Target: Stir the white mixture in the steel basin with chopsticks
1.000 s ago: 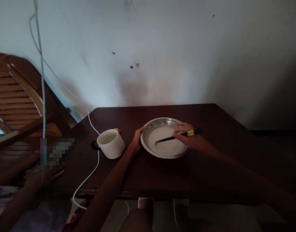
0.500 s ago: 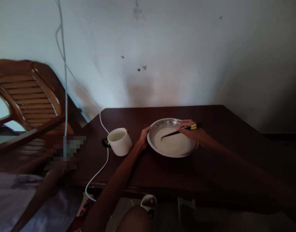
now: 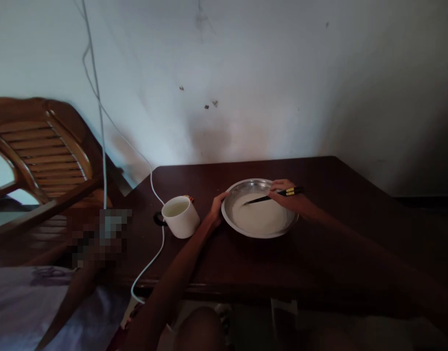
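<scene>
A round metal basin (image 3: 226,214) stands on the dark table and holds a pale, off-white mixture (image 3: 260,217). My left hand (image 3: 217,208) grips the basin's left rim. Over the right side of the basin, my right hand (image 3: 281,189) is closed around black chopsticks (image 3: 260,199) with gold bands near their upper ends. Their tips dip into the mixture left of its middle. Left of my left forearm stands a white mug (image 3: 182,220) with a black handle and pale liquid inside.
A white cable (image 3: 151,265) hangs down and runs across the table (image 3: 224,263) behind the mug. At the left, a person (image 3: 33,307) sits by a wooden chair (image 3: 44,146). A wall (image 3: 264,97) rises behind the table.
The chopstick tips have shifted slightly up and away within the mixture, and my right hand has moved a little. My left hand stays on the rim. The view has shifted slightly.
</scene>
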`<state>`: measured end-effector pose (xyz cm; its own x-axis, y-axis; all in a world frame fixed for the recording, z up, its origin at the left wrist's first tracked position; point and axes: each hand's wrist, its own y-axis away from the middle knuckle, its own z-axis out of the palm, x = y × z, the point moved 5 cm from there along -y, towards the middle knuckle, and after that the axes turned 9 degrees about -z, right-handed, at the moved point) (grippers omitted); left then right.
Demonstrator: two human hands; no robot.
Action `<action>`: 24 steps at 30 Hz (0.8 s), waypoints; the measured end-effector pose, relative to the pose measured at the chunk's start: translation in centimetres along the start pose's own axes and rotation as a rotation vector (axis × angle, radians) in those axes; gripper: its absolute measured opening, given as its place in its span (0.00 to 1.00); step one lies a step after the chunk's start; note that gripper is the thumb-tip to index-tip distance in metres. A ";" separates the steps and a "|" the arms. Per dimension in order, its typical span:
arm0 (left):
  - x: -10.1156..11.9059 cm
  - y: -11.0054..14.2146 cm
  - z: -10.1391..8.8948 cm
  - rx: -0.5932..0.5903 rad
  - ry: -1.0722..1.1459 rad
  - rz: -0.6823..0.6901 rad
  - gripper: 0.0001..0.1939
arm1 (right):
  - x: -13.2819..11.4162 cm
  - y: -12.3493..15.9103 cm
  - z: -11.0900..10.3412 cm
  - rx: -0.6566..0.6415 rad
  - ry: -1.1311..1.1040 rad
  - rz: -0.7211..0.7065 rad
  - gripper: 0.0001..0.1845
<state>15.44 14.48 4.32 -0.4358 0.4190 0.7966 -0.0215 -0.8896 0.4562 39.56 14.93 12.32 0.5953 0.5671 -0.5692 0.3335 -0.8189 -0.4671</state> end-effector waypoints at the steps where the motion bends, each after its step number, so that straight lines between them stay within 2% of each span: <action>1: -0.1 0.1 0.0 0.008 0.009 -0.024 0.13 | 0.7 -0.6 -0.5 0.011 0.041 0.022 0.06; 3: -0.1 0.3 0.1 0.002 0.018 -0.057 0.13 | 2.5 -0.4 -2.3 0.029 0.102 0.040 0.08; 7: -0.3 0.4 0.1 -0.039 0.024 -0.050 0.15 | 4.8 3.1 -5.6 0.011 0.063 0.017 0.10; 9: -0.3 0.4 0.0 -0.050 0.021 -0.039 0.16 | 4.5 4.4 -5.5 -0.019 -0.003 0.056 0.12; 11: -0.2 0.5 0.0 -0.055 0.022 -0.035 0.17 | 3.4 4.3 -4.1 -0.043 -0.066 0.062 0.13; 14: 0.0 0.9 0.2 -0.063 0.020 -0.046 0.17 | 1.7 1.8 -1.9 -0.039 -0.084 0.000 0.10; 16: 0.2 1.1 0.4 -0.069 0.017 -0.042 0.17 | 1.7 0.0 -1.5 -0.024 -0.030 -0.004 0.09; 19: 0.3 1.1 0.7 -0.081 0.013 -0.049 0.18 | 2.7 -0.8 -3.0 -0.028 0.028 -0.033 0.11; 22: 0.1 0.9 0.7 -0.089 0.017 -0.061 0.17 | 3.6 0.9 -5.1 -0.054 0.028 -0.045 0.10; 24: 0.0 0.8 0.6 -0.107 0.021 -0.047 0.17 | 3.6 2.6 -5.7 -0.097 0.006 -0.039 0.09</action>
<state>15.97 13.86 4.98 -0.4513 0.4579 0.7659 -0.1376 -0.8837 0.4473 46.75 14.34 12.88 0.5842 0.5988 -0.5479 0.4260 -0.8008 -0.4209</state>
